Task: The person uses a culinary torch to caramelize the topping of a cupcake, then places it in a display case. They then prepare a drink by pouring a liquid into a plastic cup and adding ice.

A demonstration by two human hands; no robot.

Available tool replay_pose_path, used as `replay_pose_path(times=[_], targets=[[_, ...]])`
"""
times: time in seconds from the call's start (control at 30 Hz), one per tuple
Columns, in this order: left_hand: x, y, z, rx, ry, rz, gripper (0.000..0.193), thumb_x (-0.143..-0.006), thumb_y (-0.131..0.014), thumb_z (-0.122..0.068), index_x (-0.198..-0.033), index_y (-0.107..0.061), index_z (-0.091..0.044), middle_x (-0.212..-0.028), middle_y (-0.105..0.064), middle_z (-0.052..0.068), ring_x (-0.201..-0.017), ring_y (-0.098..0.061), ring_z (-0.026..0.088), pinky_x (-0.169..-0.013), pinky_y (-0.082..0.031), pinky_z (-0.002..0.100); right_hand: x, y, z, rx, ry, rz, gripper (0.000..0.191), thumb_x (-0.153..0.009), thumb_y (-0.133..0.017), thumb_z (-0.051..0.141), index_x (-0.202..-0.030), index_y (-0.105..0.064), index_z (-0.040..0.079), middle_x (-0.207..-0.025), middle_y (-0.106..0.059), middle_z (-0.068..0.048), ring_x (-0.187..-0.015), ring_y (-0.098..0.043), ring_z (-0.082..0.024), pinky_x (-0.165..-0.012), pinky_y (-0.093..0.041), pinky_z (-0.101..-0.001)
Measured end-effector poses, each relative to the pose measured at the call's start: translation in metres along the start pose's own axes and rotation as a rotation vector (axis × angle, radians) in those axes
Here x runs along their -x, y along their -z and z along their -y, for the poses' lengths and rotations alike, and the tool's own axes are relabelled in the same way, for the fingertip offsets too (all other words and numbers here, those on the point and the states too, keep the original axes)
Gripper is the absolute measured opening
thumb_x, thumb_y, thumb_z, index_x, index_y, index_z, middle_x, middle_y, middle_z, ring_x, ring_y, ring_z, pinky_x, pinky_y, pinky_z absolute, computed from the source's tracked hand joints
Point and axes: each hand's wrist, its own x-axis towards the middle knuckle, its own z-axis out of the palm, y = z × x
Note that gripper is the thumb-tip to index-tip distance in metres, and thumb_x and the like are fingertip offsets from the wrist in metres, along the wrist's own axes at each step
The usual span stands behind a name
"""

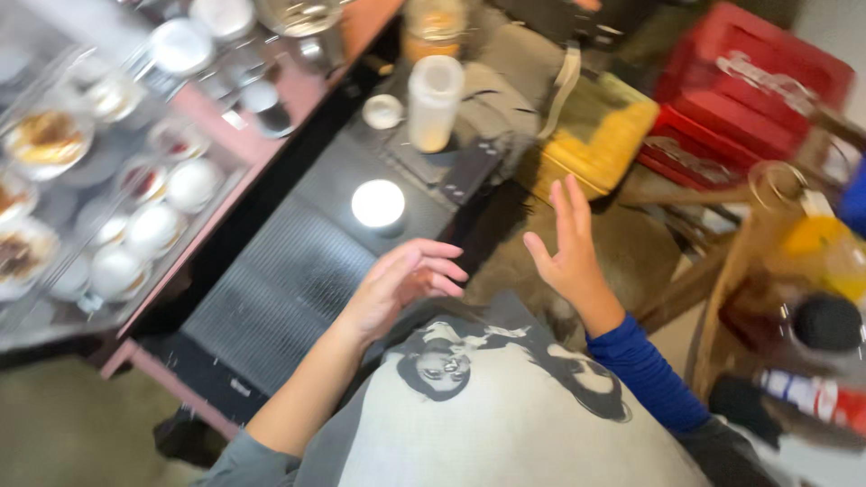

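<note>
Head view, blurred by motion: the left hand (pixel 406 275) is held out in front of the body with its fingers loosely spread and slightly curled, holding nothing and touching nothing. Just beyond its fingertips, a little to the left, a small round white lid (pixel 378 204) lies on the dark ribbed surface (pixel 271 298). Farther out beyond that lid stands a tall translucent white bottle (pixel 434 101), with a small white cup (pixel 383 111) just to its left.

The right hand (pixel 566 248), on a blue-sleeved arm, is raised with the palm open and the fingers straight and apart, also empty. Beyond its fingertips lies a yellow bag (pixel 600 135), and farther off to the right of that sits a red crate (pixel 749 86). To the right of this hand, near the frame edge, are blurred bottles (pixel 816 325) on a wooden stand; their details cannot be made out.

Well to the left of the left hand, a wire rack (pixel 99 207) carries white bowls and small dishes of food.
</note>
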Motion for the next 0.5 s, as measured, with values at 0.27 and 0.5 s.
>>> replay_pose_path(times=[0.27,0.5], targets=[[-0.006,0.055,0.016,-1.093,-0.298,-0.832,0.075,-0.074,-0.088,-0.034,-0.133,-0.054,-0.004,-0.131,-0.06,0.016,-0.114,-0.064,0.031,-0.092,-0.051,0.04,-0.084,-0.041,-0.005,0.011,0.052,0.104,0.01,-0.1,-0.073,0.015,-0.103,-0.073,0.005,-0.091,-0.076,-0.012,-0.076,-0.072,-0.018,-0.067,-0.055,-0.0293],[-0.035,0.053,0.015,-1.335,-0.245,-0.923,0.095,-0.07,-0.089,-0.038,-0.146,-0.043,-0.003,-0.147,-0.042,0.029,-0.131,-0.043,0.048,-0.105,-0.039,0.055,-0.215,-0.024,-0.046,-0.451,-0.135,0.126,0.028,-0.113,-0.045,0.015,-0.105,-0.066,-0.002,-0.087,-0.073,-0.008,-0.074,-0.071,-0.014,-0.069,-0.057,-0.0278]])
